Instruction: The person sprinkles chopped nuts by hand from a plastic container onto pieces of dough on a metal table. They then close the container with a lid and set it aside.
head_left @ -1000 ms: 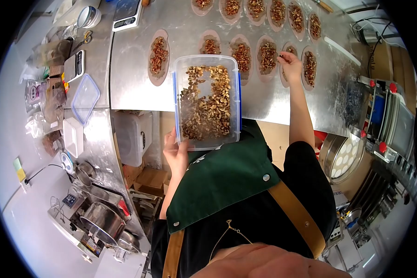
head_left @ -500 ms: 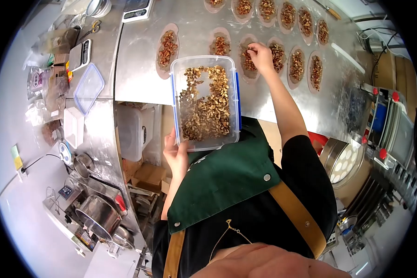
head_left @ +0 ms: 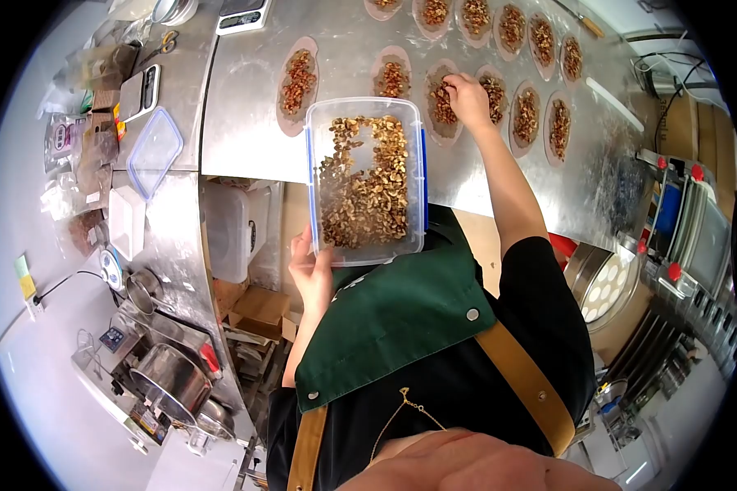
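Note:
My left hand (head_left: 312, 266) grips the lower left corner of a clear plastic box (head_left: 364, 182) with blue side clips. Walnut pieces (head_left: 367, 200) cover most of the box's bottom. Over an oval dough piece (head_left: 445, 129) topped with chopped nuts, my right hand (head_left: 465, 96) has its fingers pinched together at the topping; what they hold, if anything, is too small to make out. Other topped ovals lie around it, one (head_left: 298, 86) to the left, one (head_left: 392, 75) nearer, and several to the right and in a back row.
Steel table (head_left: 250, 106) under the dough. A white scale (head_left: 242, 18) stands at the back left, a box lid (head_left: 155, 154) and scissors (head_left: 162, 47) on the left counter. A wood-handled tool (head_left: 588, 24) and white strip (head_left: 615, 104) lie at the right.
My right hand has shifted slightly right and up in view, its fingers still drawn together over the same oval. The box stays in my left hand. The view has moved slightly.

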Action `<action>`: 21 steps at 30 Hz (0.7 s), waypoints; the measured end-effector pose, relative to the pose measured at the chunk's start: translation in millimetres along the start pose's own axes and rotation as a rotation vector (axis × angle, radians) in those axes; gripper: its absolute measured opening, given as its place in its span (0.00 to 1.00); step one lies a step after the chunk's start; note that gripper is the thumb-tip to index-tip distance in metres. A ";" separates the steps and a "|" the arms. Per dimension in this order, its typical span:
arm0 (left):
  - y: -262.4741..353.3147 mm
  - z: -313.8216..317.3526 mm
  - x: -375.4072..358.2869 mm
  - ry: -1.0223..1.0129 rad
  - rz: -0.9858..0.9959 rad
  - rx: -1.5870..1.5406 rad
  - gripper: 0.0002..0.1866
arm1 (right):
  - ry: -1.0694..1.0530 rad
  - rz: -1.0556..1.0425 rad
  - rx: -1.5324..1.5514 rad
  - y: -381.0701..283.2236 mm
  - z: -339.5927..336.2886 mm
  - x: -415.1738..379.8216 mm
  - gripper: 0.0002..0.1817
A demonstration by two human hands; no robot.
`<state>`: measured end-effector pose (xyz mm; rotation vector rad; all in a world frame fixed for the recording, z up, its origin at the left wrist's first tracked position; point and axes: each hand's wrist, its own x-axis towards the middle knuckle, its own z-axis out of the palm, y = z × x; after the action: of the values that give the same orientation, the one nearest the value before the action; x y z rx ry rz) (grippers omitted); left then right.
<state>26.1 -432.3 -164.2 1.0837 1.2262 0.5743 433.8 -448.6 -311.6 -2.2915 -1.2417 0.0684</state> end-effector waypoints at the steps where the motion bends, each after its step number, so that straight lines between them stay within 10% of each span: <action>1: -0.3 0.0 0.9 -0.002 0.008 0.005 0.28 | 0.002 -0.002 -0.019 -0.6 -0.5 -1.7 0.11; 11: 0.9 3.0 7.2 -0.028 0.025 0.020 0.27 | -0.047 -0.008 -0.017 -13.1 -14.4 -24.2 0.11; 16: 2.9 3.4 9.5 -0.036 -0.011 0.051 0.27 | 0.382 -0.065 0.212 -82.8 -56.4 -32.2 0.09; 21: -3.2 3.1 15.5 -0.076 -0.001 0.054 0.26 | -0.281 -0.479 0.073 -160.4 -70.4 -51.9 0.09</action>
<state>32.9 -421.6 -174.2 1.1402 1.1819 0.4975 301.3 -449.3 -185.9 -1.9097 -1.8676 0.2652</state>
